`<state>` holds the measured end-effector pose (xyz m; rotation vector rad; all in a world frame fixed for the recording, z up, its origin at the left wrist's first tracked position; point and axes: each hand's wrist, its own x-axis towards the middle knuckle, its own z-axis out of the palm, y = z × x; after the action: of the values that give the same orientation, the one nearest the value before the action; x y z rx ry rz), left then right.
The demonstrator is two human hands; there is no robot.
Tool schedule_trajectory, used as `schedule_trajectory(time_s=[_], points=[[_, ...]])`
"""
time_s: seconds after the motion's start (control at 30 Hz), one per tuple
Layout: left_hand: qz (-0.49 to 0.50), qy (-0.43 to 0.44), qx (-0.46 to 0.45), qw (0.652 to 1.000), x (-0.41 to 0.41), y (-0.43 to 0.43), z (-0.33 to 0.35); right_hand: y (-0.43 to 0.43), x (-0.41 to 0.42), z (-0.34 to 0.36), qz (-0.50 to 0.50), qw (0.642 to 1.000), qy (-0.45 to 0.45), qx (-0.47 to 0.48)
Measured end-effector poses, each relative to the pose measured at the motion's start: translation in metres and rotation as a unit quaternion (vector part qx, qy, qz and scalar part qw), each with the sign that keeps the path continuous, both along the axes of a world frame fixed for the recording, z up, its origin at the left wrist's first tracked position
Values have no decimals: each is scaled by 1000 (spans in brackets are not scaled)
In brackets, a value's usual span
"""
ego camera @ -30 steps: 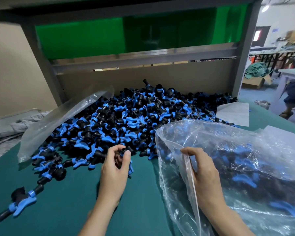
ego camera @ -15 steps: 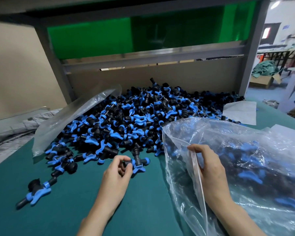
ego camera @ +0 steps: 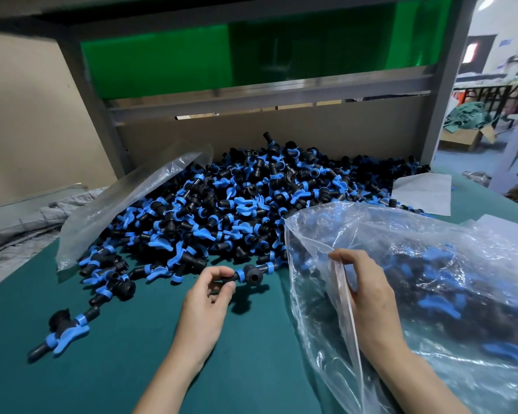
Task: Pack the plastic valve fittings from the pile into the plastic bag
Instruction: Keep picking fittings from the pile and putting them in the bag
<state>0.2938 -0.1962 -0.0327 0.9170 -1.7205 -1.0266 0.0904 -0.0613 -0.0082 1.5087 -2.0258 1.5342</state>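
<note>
— What was recorded as moved?
— One valve fitting (ego camera: 250,274), seen a second earlier at the front edge of the pile (ego camera: 237,210), was shown drawn out of it and lifted off the green mat (ego camera: 126,372), with a shadow cast beneath it.

— And what was laid out, from the left?
— A grey cloth (ego camera: 27,222) was bunched at the far left edge. A stray fitting (ego camera: 63,330), black with a blue handle, was left lying alone on the mat, apart from the heap. An empty clear bag (ego camera: 126,204) was draped over the pile's left slope. The pile itself, black bodies and blue handles, was banked against the brown back board.

— How was the fitting held?
— It was pinched by one end between the thumb and fingertips of the left hand (ego camera: 210,291) in a narrow grip. The other end was pointed toward the plastic bag (ego camera: 431,264), near it but not touching.

— And the bag?
— It was set on its side at the right, already part-filled with fittings. Its mouth was held raised by the right hand (ego camera: 368,294), the rim pinched between thumb and curled fingers. A white sheet (ego camera: 422,195) was spread on the mat behind it.
</note>
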Motion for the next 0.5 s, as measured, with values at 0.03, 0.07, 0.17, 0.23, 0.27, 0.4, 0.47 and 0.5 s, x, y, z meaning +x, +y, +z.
schedule_trajectory(time_s=[0.03,0.07,0.17,0.23,0.27,0.4,0.47,0.5], points=[[-1,-1,-1,1000,0,0,0,0,0,0,1,1000,0,0],[-1,0,0,1000,0,0,0,0,0,-1,3,1000,0,1],[-5,14,7,1000,0,1,1,1,-1,-1,1,1000,-3,1],[-5,23,12,1000,0,1,1,1,-1,-2,0,1000,-3,1],[-5,30,17,999,0,1,1,1,-1,-2,1,1000,-2,1],[-14,83,59,995,0,-2,1,1,-1,-2,3,1000,-1,-1],[-18,104,84,991,1,-4,2,1,-1,-2,2,1000,-3,-1],[-18,109,93,990,1,-5,2,1,-1,-2,3,1000,-4,-1]])
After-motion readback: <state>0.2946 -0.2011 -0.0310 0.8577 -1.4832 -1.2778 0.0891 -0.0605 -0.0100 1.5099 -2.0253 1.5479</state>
